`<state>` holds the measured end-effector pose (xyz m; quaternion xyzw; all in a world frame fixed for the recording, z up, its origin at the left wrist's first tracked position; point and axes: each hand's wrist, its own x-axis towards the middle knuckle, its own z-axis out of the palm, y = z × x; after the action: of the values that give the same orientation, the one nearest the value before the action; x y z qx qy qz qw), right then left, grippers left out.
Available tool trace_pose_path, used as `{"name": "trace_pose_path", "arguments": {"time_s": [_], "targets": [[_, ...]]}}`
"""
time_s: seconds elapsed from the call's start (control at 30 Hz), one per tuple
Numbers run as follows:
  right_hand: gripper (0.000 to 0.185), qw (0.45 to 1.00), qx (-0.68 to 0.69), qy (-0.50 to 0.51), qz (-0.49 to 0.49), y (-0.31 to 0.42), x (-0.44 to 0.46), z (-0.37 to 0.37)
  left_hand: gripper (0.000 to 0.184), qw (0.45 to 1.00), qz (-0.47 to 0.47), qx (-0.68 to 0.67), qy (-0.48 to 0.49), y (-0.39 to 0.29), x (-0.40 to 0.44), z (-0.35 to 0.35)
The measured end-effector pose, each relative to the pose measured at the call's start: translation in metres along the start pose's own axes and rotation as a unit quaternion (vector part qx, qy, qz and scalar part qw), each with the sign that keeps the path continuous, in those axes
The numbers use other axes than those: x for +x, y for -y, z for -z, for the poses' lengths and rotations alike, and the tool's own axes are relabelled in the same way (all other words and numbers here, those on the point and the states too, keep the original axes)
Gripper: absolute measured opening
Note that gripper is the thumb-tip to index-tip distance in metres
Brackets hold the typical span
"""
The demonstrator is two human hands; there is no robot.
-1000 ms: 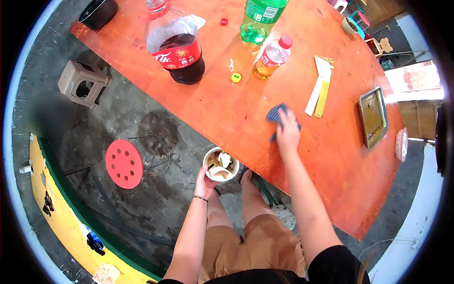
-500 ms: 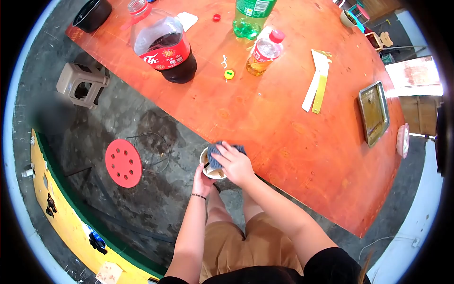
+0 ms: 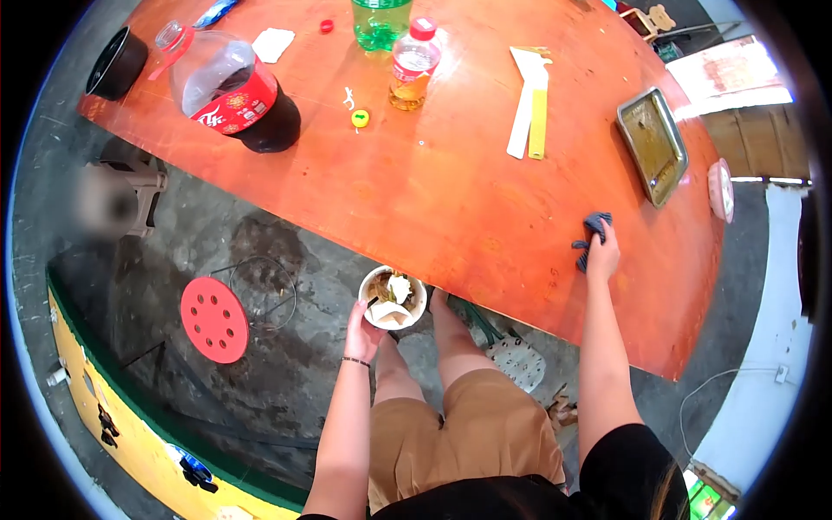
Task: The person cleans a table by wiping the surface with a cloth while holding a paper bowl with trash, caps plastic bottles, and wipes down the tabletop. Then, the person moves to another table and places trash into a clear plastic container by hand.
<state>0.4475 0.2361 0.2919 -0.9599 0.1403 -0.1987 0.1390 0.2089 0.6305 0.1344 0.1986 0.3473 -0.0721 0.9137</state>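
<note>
The left hand (image 3: 365,336) has its fingers around the left side of the bowl (image 3: 419,300), holding it with some scraps inside, just beside the near edge of the worktop (image 3: 433,217). The fingers of the right hand (image 3: 604,256) are grasping a bunched cloth (image 3: 596,225) at the right part of this worktop, on the near side of the tray (image 3: 669,126). Far on the left stands a cola bottle (image 3: 236,102).

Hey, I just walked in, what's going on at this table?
Someone's left hand holds a bowl of scraps by the near edge of the table. Their right hand, reaching out to the right, has a dark cloth at the tabletop. A metal tray lies beyond it, and a cola bottle stands over on the left.
</note>
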Motion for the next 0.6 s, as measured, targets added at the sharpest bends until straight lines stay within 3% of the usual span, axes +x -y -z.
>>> {"name": "trace_pose_path", "arguments": {"time_s": [0.03,0.1,0.2,0.23,0.27,0.37,0.47,0.6], "targets": [[0.036,0.998,-0.035,0.014,-0.04,0.001,0.001,-0.003,0.058,1.0,0.001,0.007,0.0,0.001,-0.001,-0.001],[0.038,0.999,-0.031,-0.01,0.038,-0.002,-0.014,-0.03,0.058,1.0,0.007,0.02,-0.001,0.006,-0.002,-0.001],[0.033,0.974,-0.049,-0.007,0.222,0.065,-0.079,-0.041,0.058,0.999,0.017,0.027,-0.005,0.018,0.001,-0.001],[0.035,0.969,-0.021,0.064,0.239,0.094,-0.102,-0.03,0.058,0.999,0.02,0.027,-0.006,0.023,0.001,-0.002],[0.041,0.954,-0.012,0.033,0.297,0.101,-0.129,-0.042,0.058,0.999,0.025,0.026,-0.006,0.026,0.001,-0.005],[0.044,0.923,0.091,0.127,0.351,0.146,-0.184,-0.022,0.059,0.999,0.038,0.018,-0.002,0.037,0.001,-0.003],[0.046,0.904,0.175,0.197,0.337,0.149,-0.193,-0.015,0.059,0.999,0.032,0.008,0.014,0.037,-0.016,-0.001],[0.043,0.947,0.166,0.116,0.251,0.124,-0.119,0.001,0.059,0.999,0.037,0.008,-0.009,0.029,-0.05,0.015]]}}
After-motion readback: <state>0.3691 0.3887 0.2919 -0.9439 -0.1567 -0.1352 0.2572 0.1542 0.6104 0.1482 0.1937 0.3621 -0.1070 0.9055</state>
